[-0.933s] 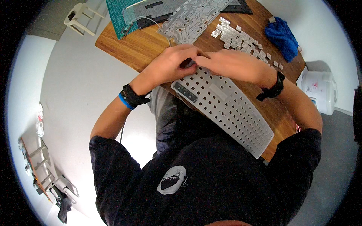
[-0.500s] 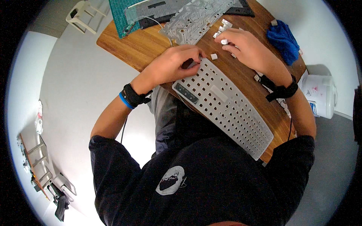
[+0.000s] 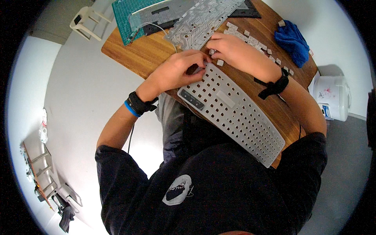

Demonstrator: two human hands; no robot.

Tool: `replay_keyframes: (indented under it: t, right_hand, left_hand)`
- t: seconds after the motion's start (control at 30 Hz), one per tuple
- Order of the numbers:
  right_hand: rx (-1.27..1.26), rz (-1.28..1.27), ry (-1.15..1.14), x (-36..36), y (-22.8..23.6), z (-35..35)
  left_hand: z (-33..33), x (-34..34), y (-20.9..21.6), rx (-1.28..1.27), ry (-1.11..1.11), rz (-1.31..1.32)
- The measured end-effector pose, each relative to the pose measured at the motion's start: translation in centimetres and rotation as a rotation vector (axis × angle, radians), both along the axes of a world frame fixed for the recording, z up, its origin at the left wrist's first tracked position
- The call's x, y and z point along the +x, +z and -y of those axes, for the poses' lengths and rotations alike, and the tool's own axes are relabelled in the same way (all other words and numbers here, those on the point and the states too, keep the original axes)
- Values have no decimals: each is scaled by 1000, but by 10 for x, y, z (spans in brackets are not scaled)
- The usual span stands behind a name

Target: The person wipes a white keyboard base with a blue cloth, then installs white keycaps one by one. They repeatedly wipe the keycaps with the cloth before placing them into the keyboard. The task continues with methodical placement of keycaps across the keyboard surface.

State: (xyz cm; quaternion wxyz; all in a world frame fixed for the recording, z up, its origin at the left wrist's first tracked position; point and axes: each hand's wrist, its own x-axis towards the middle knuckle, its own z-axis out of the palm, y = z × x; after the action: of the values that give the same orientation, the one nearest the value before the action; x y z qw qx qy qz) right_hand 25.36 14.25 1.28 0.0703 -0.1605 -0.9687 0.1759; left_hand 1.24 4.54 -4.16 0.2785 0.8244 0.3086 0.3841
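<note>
A pale grey keyboard top plate (image 3: 226, 99) full of square holes lies slanted over the table's near edge, its lower right end close to my body. My left hand (image 3: 181, 69) grips its upper left end, with the thumb and fingers pinched around the corner. In my right hand (image 3: 235, 53), just right of that corner, a small keycap (image 3: 212, 51) is held between the fingertips. One white keycap (image 3: 220, 62) rests on the wood below the right hand. More white keycaps (image 3: 252, 40) lie in loose rows beyond it, some covered by the hand and forearm.
At the back of the wooden table (image 3: 131, 56) are a clear circuit sheet (image 3: 196, 25), a green cutting mat (image 3: 122, 23) and a dark panel (image 3: 244, 12). A blue cloth (image 3: 291, 43) lies at the right edge. A white bucket (image 3: 331, 98) stands beyond it.
My right hand has moved left and nearer, from the rows of keycaps to beside the plate's corner, carrying a keycap. More keycaps show behind it. My left hand keeps its grip.
</note>
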Motion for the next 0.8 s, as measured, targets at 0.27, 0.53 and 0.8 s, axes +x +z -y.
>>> replay_keyframes:
  t: [0.27, 0.53, 0.8]
  right_hand:
    - [-54, 35, -107, 13, 26, 30]
    - [-19, 106, -159, 20, 17, 38]
    - [-38, -24, -218, 35, 18, 40]
  left_hand:
    - [3, 0, 1, -8, 8, -5]
    - [4, 1, 7, -36, 19, -27]
    - [5, 2, 8, -16, 11, 3]
